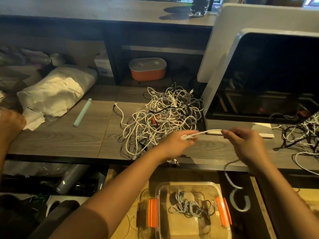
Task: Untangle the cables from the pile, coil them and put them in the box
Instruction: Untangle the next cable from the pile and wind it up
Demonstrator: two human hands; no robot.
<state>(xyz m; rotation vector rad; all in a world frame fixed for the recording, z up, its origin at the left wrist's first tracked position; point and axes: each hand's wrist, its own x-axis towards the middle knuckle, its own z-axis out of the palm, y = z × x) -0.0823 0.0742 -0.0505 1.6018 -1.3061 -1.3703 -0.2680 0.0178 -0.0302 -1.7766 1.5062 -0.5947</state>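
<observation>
Two bare hands hold one white cable [212,131] stretched between them, just above the front edge of a grey wood-grain desk [69,142]. The left hand [179,141] pinches a folded end. The right hand [241,144] pinches the cable further along, and its tail hangs past the desk edge in a loose loop. Behind the left hand lies the tangled pile [162,114] of mostly white cables. Below the desk, a clear plastic box [157,192] with orange latches holds a few bundled cables [189,204]. A second tangle [303,135] lies at the right, beside a white-framed screen [276,75].
</observation>
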